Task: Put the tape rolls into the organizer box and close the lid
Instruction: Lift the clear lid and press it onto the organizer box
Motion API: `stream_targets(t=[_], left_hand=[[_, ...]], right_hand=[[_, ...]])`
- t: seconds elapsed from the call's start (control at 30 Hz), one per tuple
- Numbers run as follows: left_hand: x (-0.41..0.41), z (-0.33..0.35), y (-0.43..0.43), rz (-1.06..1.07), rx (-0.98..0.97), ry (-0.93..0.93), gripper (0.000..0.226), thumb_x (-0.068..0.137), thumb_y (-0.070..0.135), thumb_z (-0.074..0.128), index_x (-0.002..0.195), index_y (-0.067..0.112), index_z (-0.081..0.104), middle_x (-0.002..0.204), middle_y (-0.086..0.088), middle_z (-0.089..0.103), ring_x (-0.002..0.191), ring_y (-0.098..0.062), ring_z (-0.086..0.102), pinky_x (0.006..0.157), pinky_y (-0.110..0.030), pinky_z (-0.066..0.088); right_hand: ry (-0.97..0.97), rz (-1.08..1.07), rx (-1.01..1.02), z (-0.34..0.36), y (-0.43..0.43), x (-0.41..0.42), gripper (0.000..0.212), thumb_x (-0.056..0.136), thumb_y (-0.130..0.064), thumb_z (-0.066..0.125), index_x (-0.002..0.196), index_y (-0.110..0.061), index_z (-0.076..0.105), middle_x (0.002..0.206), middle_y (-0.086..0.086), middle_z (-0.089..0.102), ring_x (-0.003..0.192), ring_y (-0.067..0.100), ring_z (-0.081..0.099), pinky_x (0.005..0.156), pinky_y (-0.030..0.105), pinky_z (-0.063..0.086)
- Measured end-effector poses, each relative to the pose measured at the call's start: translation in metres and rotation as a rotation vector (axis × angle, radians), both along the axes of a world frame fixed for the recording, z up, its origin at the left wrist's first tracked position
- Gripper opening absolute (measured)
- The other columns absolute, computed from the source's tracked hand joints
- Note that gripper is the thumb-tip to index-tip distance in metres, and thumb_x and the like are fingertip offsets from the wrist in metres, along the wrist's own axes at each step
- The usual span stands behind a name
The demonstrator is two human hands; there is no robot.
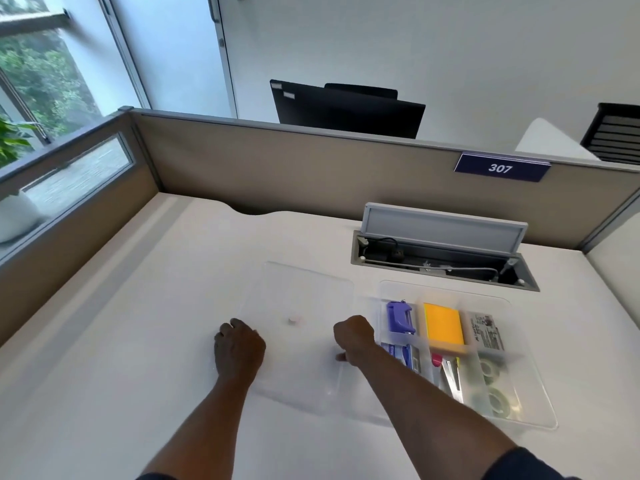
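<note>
A clear plastic lid [304, 306] lies flat on the white desk, left of the clear organizer box [533, 407]. My left hand [239, 348] grips the lid's left edge with curled fingers. My right hand [353, 337] grips the lid's right edge, close beside the box. Two green tape rolls [493, 386] lie in the box's right front compartment. The box also holds a purple item [400, 317], a yellow pad [443, 327], a printed packet [485, 332] and a few small tools.
An open cable tray [443, 258] with a raised grey flap is sunk into the desk just behind the box. Beige partition walls [277, 168] close off the desk's back and left sides. A black monitor [346, 109] stands beyond the partition.
</note>
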State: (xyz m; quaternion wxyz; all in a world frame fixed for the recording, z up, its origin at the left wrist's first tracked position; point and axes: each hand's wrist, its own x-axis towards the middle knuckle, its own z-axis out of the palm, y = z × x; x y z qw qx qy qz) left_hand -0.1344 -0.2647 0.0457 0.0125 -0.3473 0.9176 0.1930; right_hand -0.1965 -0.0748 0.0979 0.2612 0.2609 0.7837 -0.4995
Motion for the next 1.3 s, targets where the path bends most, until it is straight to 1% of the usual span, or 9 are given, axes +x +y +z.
stream_targets(t=[0.17,0.37,0.47,0.57,0.63,0.73,1.0,1.2,1.3], left_hand=[[0.001,0.013,-0.009,0.114,0.149,0.058,0.026,0.088,0.013,0.044,0.108,-0.002,0.050,0.113,-0.025,0.050,0.104,-0.041,0.050,0.078,-0.041,0.040],[-0.007,0.042,0.005,0.150,0.276,0.243,0.020,0.087,0.010,0.043,0.081,0.000,0.058,0.097,-0.027,0.060,0.093,-0.042,0.055,0.080,-0.044,0.047],[-0.012,0.062,0.022,0.113,0.402,0.417,0.031,0.084,0.007,0.045,0.056,0.019,0.038,0.074,-0.016,0.051,0.076,-0.032,0.046,0.068,-0.037,0.036],[-0.021,0.077,0.036,0.011,0.647,0.500,0.020,0.083,0.024,0.053,0.069,0.010,0.056,0.068,-0.006,0.056,0.061,-0.024,0.052,0.061,-0.038,0.048],[-0.026,0.089,0.052,-0.056,0.830,0.497,0.013,0.084,0.019,0.063,0.094,0.010,0.063,0.082,-0.009,0.065,0.066,-0.021,0.060,0.065,-0.038,0.053],[-0.039,0.115,0.088,-0.162,0.886,0.571,0.014,0.082,0.006,0.065,0.093,0.010,0.057,0.085,-0.012,0.070,0.067,-0.022,0.062,0.061,-0.035,0.050],[-0.077,0.184,0.171,-0.361,0.520,0.859,0.015,0.087,0.029,0.058,0.079,0.016,0.060,0.073,0.000,0.067,0.067,-0.016,0.060,0.060,-0.031,0.045],[-0.072,0.194,0.205,-0.684,-0.121,0.985,0.017,0.078,0.003,0.064,0.087,0.017,0.069,0.082,-0.008,0.072,0.073,-0.031,0.064,0.066,-0.035,0.050],[-0.066,0.181,0.214,-0.819,-0.305,0.988,0.021,0.077,-0.001,0.065,0.090,0.014,0.072,0.084,-0.006,0.074,0.078,-0.028,0.065,0.072,-0.034,0.047]], right_hand=[[0.113,-0.039,-0.144,0.025,0.000,-0.023,0.018,0.079,0.007,0.055,0.069,-0.007,0.049,0.075,0.012,0.050,0.041,0.022,0.055,0.034,0.025,0.048],[0.227,-0.036,-0.228,0.055,0.036,-0.051,0.016,0.077,0.008,0.060,0.068,-0.004,0.054,0.073,0.013,0.051,0.047,0.020,0.044,0.034,0.016,0.042],[0.289,-0.033,-0.269,0.067,0.073,-0.058,0.010,0.082,0.002,0.061,0.079,-0.007,0.058,0.063,0.007,0.045,0.049,0.015,0.037,0.035,0.013,0.038],[0.369,-0.036,-0.293,0.073,0.114,-0.062,0.011,0.086,-0.006,0.061,0.077,-0.013,0.063,0.061,0.004,0.046,0.050,0.014,0.038,0.038,0.015,0.040],[0.411,-0.077,-0.299,0.076,0.140,-0.062,0.019,0.088,-0.008,0.060,0.073,-0.018,0.067,0.064,0.002,0.050,0.054,0.014,0.035,0.047,0.021,0.042],[0.460,-0.146,-0.333,0.085,0.173,-0.063,0.018,0.089,-0.008,0.058,0.082,-0.020,0.070,0.067,0.000,0.051,0.056,0.014,0.034,0.052,0.026,0.037],[0.438,-0.348,-0.741,0.119,0.248,-0.071,0.021,0.086,-0.023,0.053,0.089,-0.005,0.062,0.074,0.013,0.062,0.066,0.026,0.059,0.064,0.036,0.054],[0.423,-0.421,-1.114,0.122,0.277,-0.068,0.069,0.091,-0.062,0.029,0.118,-0.001,0.048,0.108,0.024,0.059,0.098,0.035,0.059,0.091,0.045,0.050],[0.409,-0.419,-1.210,0.115,0.285,-0.064,0.074,0.089,-0.066,0.028,0.121,-0.002,0.048,0.115,0.023,0.060,0.104,0.037,0.059,0.084,0.045,0.055]])
